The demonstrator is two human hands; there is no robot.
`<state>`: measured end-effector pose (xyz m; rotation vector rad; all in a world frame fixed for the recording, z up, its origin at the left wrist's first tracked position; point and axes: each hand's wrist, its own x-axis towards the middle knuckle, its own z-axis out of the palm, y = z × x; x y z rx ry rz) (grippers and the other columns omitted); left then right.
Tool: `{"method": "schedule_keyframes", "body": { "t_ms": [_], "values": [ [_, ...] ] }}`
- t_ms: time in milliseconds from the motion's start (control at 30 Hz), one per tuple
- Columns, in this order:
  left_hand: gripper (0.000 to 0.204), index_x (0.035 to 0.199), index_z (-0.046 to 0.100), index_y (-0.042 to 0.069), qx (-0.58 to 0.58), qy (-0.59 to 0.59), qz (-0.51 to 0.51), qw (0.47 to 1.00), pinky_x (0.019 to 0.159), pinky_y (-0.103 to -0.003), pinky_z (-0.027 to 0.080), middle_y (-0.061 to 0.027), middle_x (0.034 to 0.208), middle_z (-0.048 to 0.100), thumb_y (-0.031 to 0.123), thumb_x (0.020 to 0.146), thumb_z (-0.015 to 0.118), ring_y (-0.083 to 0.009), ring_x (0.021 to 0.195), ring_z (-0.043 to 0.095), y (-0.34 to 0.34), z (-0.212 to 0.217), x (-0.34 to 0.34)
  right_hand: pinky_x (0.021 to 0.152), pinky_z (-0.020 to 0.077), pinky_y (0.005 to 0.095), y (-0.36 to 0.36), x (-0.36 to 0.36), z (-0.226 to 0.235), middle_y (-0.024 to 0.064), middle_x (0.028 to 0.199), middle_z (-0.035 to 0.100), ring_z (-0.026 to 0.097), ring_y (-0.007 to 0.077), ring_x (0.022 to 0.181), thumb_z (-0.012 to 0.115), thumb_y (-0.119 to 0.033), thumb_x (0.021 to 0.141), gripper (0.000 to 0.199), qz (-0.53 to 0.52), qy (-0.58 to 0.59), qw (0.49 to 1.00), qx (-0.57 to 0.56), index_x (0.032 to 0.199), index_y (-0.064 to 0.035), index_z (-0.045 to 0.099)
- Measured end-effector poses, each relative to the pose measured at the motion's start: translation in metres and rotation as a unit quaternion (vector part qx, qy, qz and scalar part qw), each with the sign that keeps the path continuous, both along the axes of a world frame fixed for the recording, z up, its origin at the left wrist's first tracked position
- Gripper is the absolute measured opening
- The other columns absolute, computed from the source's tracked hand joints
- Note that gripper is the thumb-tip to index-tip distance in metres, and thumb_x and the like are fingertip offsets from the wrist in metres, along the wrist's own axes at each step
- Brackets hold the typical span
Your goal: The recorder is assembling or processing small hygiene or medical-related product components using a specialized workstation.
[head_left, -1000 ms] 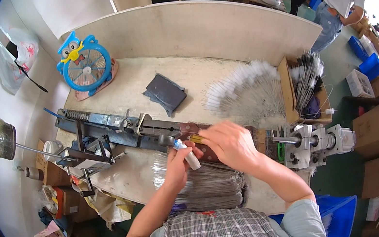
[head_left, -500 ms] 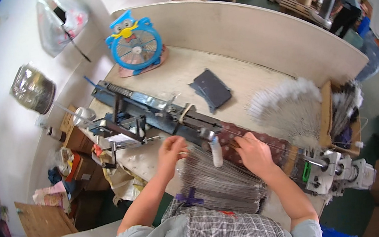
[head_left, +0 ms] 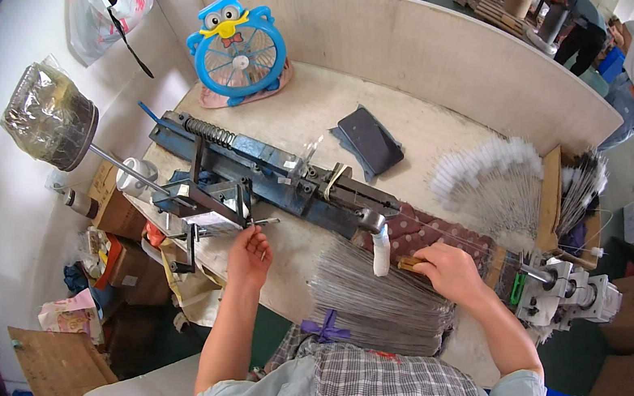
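My left hand (head_left: pixel 249 259) is beside a metal frame (head_left: pixel 209 214) bolted to the long bench machine. Its fingers are curled together near the end of a thin rod; whatever they may hold is too small to make out. My right hand (head_left: pixel 449 270) grips a small brown, wood-coloured piece (head_left: pixel 410 264) over the edge of a dotted maroon cloth (head_left: pixel 420 230). Below it, a thick bundle of thin metal wires (head_left: pixel 369 297) lies at the table's near edge, with a purple tie (head_left: pixel 325 328) at its left end. A white-wrapped lever (head_left: pixel 381 252) stands between my hands.
The long dark machine (head_left: pixel 263 169) crosses the table diagonally to a silver clamp head (head_left: pixel 564 288). Behind it lie a dark phone (head_left: pixel 370 141) and a blue cartoon fan (head_left: pixel 240 60). White-tipped wires (head_left: pixel 490 176) fan out beside a cardboard box (head_left: pixel 553 195). People work at far right.
My left hand has moved left from above the wire bundle to the metal frame. My right hand has drawn back toward me off the cloth, and the brown piece now shows in it.
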<state>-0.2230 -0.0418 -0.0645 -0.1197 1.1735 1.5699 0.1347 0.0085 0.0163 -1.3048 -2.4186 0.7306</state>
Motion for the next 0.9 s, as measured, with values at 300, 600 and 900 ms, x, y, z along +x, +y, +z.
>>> {"method": "schedule_keyframes", "body": {
  "t_ms": [300, 600, 900],
  "values": [
    [0.016, 0.087, 0.063, 0.001, 0.141, 0.102, -0.32, 0.931, 0.065, -0.028, 0.048, -0.0094, 0.08, 0.064, 0.016, 0.088, 0.058, -0.0164, 0.068, 0.059, 0.003, 0.059, 0.173, 0.071, 0.049, 0.0378, 0.014, 0.03, 0.043, 0.0124, 0.084, 0.065, 0.061, 0.0312, 0.08, 0.064, -0.012, 0.078, 0.017, -0.112, 0.071, 0.978, 0.161, 0.093, -0.005, 0.065],
    [0.017, 0.095, 0.062, -0.001, 0.225, 0.184, -0.341, 0.894, 0.061, -0.021, 0.046, -0.006, 0.083, 0.064, 0.014, 0.091, 0.055, -0.0078, 0.066, 0.056, 0.037, 0.046, 0.249, 0.071, 0.0487, 0.0328, 0.007, 0.062, 0.028, 0.0098, 0.082, 0.066, 0.061, 0.0251, 0.078, 0.065, -0.011, 0.078, 0.017, -0.125, 0.216, 0.968, 0.021, 0.093, -0.0046, 0.067],
    [0.013, 0.092, 0.062, 0.005, 0.159, 0.161, -0.276, 0.934, 0.058, -0.022, 0.046, -0.0026, 0.08, 0.062, 0.017, 0.09, 0.058, -0.0081, 0.065, 0.056, 0.041, 0.052, 0.237, 0.07, 0.0463, 0.0382, 0.005, 0.062, 0.028, 0.0067, 0.079, 0.06, 0.057, 0.0262, 0.079, 0.065, -0.016, 0.077, 0.017, -0.054, 0.164, 0.978, 0.117, 0.091, -0.0066, 0.065]
  ]
}}
